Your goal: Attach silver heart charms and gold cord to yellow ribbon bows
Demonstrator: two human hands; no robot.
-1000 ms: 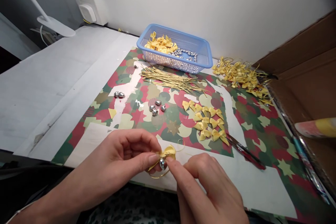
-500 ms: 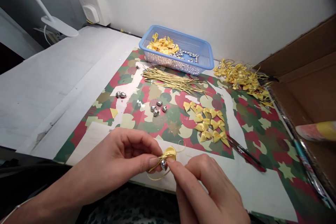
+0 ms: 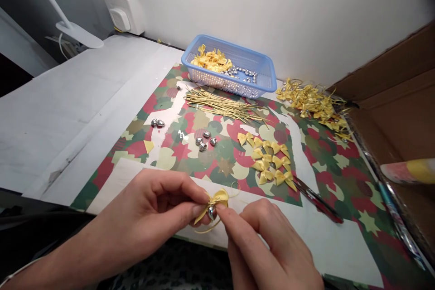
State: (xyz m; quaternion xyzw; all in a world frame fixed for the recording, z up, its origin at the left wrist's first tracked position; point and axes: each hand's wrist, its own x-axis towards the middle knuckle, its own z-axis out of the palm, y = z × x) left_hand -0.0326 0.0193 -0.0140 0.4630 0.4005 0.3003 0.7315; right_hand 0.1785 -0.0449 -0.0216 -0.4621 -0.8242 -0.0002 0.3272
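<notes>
Counter (image 3: pixel 88 86) set against a pale wall (image 3: pixel 265 0); patterned sheet (image 3: pixel 173 156) laid over part of it, ahead of the grip. Left hand (image 3: pixel 163 217): thumb and index finger closed on one end of a yellow bow (image 3: pixel 221 195). Right hand (image 3: pixel 268 240): digits at the bow's other end, apparently pinching; underside of that contact hidden. Silver bead (image 3: pixel 212 212) sits between the two grips, below the bow's middle, with a thin cord (image 3: pixel 205 231) curving beneath. Holding from both ends presumably steadies the bow and leaves its centre exposed.

Directly beyond the grip: four loose beads (image 3: pixel 203 147), grouped, probably for easy picking. Beyond and right: loose bows (image 3: pixel 261 164) clustered, likely within reach of the right hand; red-handled tool (image 3: pixel 317 200) just beside them. Farther out: cord bundle (image 3: pixel 224 104), strands mostly side by side, perhaps to limit tangling. Farthest: blue basket (image 3: pixel 227 81), bows and beads in separate areas, possibly as stock. Far right of it: corded bows (image 3: pixel 307 99), heaped, well apart from the loose ones, perhaps to avoid mixing.
</notes>
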